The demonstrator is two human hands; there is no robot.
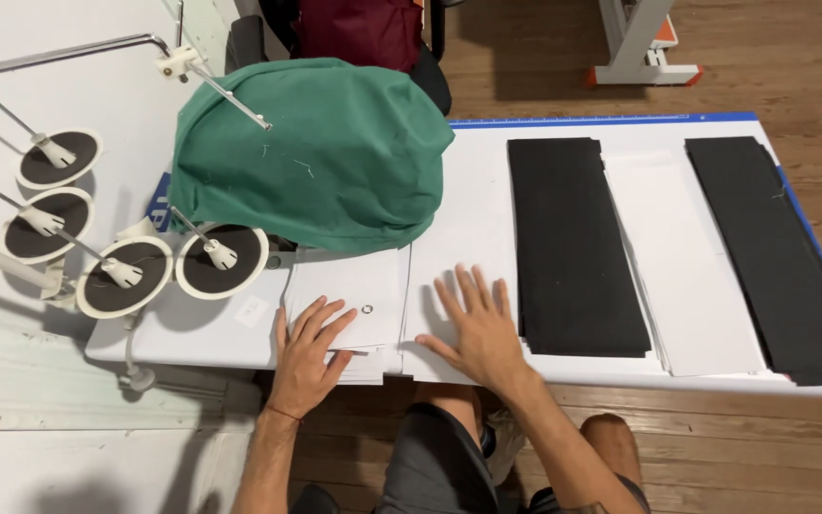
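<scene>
Nearest the camera, at the bottom of the frame, are the person's knees in dark shorts, and just above them the two bare forearms reaching onto the white tabletop [487, 214]. The left hand [308, 347] lies open and flat, fingers spread, on a small stack of white sheets [344, 286] in the lower middle of the frame; a small metal ring [367, 308] sits on the top sheet just beside its fingertips. The right hand [476, 328] is likewise open, palm down, pressing a second white sheet [435, 286] next to the first.

These sheets look thin, light and limp, probably paper or stiffened fabric, though the view is too coarse to say which. They would slide easily over each other, so a flat palm or a pinch at the near edge suits them best.

To the right lie a black panel [573, 247], a white stack [687, 266] and another black panel [777, 247]. A green cloth cover [316, 152] drapes a machine at upper left, beside thread stands [126, 271].
</scene>
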